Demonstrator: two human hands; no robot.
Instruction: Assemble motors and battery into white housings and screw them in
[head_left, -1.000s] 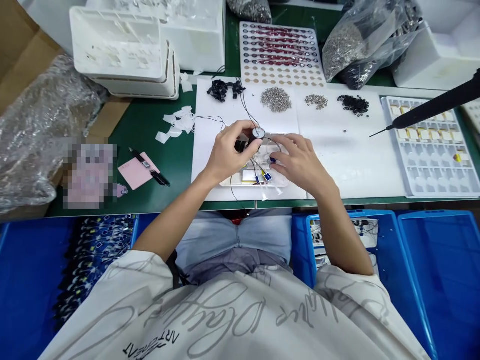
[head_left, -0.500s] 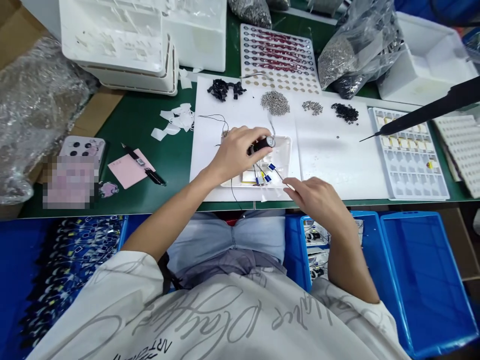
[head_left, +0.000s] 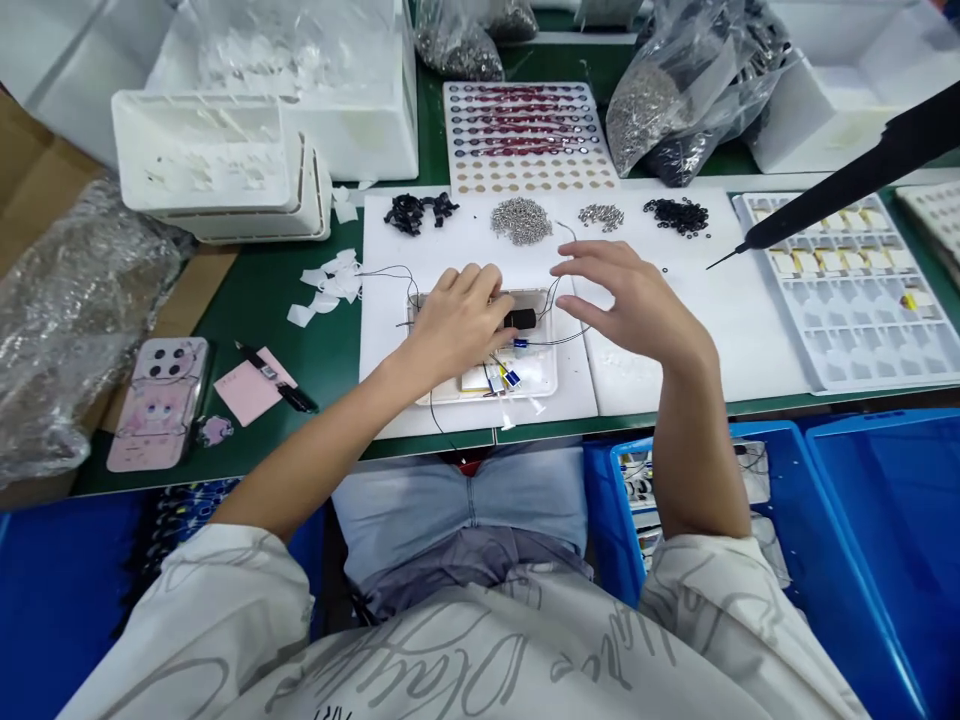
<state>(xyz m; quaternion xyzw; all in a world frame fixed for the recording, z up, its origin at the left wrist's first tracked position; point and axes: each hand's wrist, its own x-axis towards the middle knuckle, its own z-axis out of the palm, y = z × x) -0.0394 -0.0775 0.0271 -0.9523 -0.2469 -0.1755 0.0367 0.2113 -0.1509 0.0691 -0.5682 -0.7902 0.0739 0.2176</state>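
My left hand point(head_left: 463, 322) reaches over a shallow white plastic case point(head_left: 551, 378). Its thumb and fingers close on a black cylindrical part point(head_left: 522, 318), which lies sideways inside. To the right, my right hand point(head_left: 634, 300) hovers with its fingers apart and nothing gripped. Thin black wires point(head_left: 553, 296) run from the case toward its fingertips; whether they touch is unclear. Small blue boards point(head_left: 512, 379) on wires lie at the case's front, beside a flat white piece with a yellow edge point(head_left: 472, 379). My left hand hides the case's left part.
Piles of silver screws point(head_left: 520, 221), black rings point(head_left: 677, 216) and black pieces point(head_left: 406, 214) lie behind the case. A black screwdriver-like tool point(head_left: 810, 205) hangs at right, above a compartment tray point(head_left: 832, 340). Blue bins point(head_left: 795, 480) stand below the table edge. A phone point(head_left: 159, 400) lies left.
My right hand has let go of a wired blue board and moved up, its fingers spread. The black cylinder in my left hand has turned to lie sideways. The view has shifted.
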